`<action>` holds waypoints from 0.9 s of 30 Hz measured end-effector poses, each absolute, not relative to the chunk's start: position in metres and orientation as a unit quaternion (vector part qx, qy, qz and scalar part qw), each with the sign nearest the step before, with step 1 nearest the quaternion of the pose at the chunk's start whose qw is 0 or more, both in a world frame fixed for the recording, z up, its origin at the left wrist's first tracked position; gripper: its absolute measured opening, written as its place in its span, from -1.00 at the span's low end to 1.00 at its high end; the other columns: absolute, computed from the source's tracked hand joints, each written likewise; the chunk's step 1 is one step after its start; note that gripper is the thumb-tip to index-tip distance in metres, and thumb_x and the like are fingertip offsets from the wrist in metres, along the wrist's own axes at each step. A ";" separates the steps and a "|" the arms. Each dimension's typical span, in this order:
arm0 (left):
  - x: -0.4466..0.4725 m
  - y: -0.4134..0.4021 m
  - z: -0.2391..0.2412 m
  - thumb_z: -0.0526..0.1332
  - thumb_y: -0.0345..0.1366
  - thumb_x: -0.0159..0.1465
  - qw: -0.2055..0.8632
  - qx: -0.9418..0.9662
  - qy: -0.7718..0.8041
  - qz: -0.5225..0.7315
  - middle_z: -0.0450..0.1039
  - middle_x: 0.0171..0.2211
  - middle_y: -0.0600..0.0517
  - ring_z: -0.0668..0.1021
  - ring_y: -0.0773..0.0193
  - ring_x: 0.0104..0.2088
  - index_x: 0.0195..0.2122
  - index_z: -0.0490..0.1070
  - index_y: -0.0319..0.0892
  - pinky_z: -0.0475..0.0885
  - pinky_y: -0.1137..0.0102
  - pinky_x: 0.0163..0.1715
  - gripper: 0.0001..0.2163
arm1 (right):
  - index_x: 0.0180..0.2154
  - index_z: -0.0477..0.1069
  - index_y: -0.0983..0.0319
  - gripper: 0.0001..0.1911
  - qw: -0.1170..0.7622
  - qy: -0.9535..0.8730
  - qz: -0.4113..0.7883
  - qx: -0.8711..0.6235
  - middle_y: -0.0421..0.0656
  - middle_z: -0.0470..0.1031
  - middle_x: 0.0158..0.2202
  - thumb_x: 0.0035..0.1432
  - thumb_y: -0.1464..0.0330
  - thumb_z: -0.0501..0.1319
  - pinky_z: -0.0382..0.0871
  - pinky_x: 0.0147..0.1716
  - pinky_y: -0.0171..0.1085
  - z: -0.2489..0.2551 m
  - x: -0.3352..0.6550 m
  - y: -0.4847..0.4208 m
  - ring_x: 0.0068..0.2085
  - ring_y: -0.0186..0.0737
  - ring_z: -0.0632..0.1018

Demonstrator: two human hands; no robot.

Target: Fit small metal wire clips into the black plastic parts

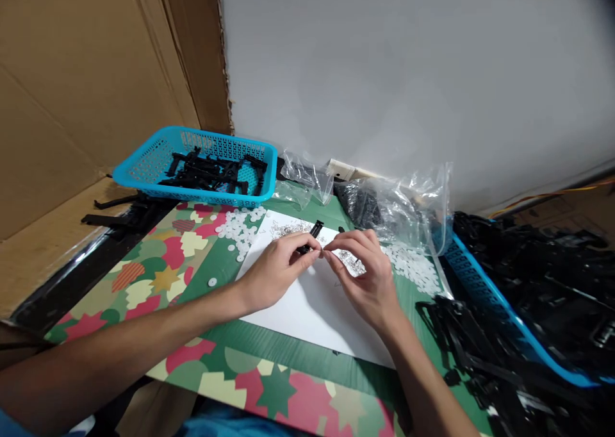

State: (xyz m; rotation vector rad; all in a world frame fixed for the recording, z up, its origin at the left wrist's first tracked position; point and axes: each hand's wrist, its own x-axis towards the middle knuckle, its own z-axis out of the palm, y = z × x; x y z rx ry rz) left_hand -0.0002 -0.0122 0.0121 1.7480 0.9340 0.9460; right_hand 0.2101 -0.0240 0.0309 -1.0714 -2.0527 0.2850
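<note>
Between the thumb and fingers of my left hand point(283, 264) is a slim black plastic part point(316, 229), its far end sticking up past the fingers. My right hand point(362, 270) meets it from the other side, thumb and index finger pinched at the part's near end; whatever is in that pinch is too small to name. Both hands hover over a white sheet point(307, 309). Small metal pieces point(291, 227) lie scattered on the sheet beyond my left hand, and more metal pieces point(353, 264) show behind my right fingers.
White plastic discs point(240, 232) lie left of the sheet, more discs point(413, 267) right. A blue basket point(216, 197) with black parts stands back left. Clear plastic bags point(394, 206) lie at the back. Black parts point(471, 347) and another blue basket point(500, 309) crowd the right.
</note>
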 end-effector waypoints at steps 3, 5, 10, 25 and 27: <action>0.000 -0.014 0.011 0.14 -0.20 0.54 0.405 0.745 0.384 0.365 0.53 -0.17 0.01 0.53 0.18 -0.12 -0.08 0.52 -0.14 0.35 0.31 -0.09 -0.80 | -0.16 0.54 0.15 -0.94 0.378 -0.815 0.119 -0.422 -0.11 0.61 -0.19 0.40 0.42 0.30 0.35 -0.12 -0.07 0.032 0.212 -0.024 -0.15 -0.09 0.49; 0.000 -0.015 0.010 0.11 -0.20 0.56 0.393 0.755 0.387 0.355 0.51 -0.16 0.02 0.53 0.19 -0.14 -0.07 0.50 -0.13 0.34 0.31 -0.10 -0.80 | -0.16 0.54 0.15 -0.93 0.366 -0.819 0.127 -0.423 -0.11 0.60 -0.18 0.40 0.42 0.28 0.36 -0.12 -0.08 0.033 0.213 -0.025 -0.15 -0.09 0.48; -0.002 -0.019 0.013 0.01 -0.16 0.59 0.399 0.769 0.376 0.329 0.48 -0.14 0.01 0.53 0.18 -0.14 -0.05 0.49 -0.12 0.35 0.29 -0.06 -0.72 | -0.21 0.53 0.16 -0.92 0.365 -0.824 0.140 -0.411 -0.13 0.59 -0.24 0.36 0.45 0.30 0.39 -0.15 -0.09 0.038 0.214 -0.027 -0.21 -0.13 0.51; 0.002 -0.022 0.012 0.28 -0.17 0.47 0.558 0.655 0.323 0.394 0.54 -0.05 -0.02 0.51 0.31 -0.30 0.49 0.15 0.02 0.44 0.43 -0.27 -0.40 | -0.12 0.54 0.16 -0.72 0.470 -0.812 0.022 -0.344 -0.09 0.58 -0.28 0.22 0.62 0.35 0.47 -0.33 -0.12 0.039 0.201 -0.043 -0.31 -0.16 0.54; 0.000 -0.021 0.013 0.29 -0.19 0.45 0.542 0.664 0.330 0.396 0.56 -0.06 -0.03 0.53 0.28 -0.27 0.40 0.33 -0.07 0.45 0.43 -0.27 -0.50 | -0.12 0.55 0.15 -0.71 0.466 -0.815 0.030 -0.344 -0.09 0.58 -0.27 0.22 0.62 0.34 0.48 -0.34 -0.13 0.041 0.201 -0.044 -0.31 -0.16 0.55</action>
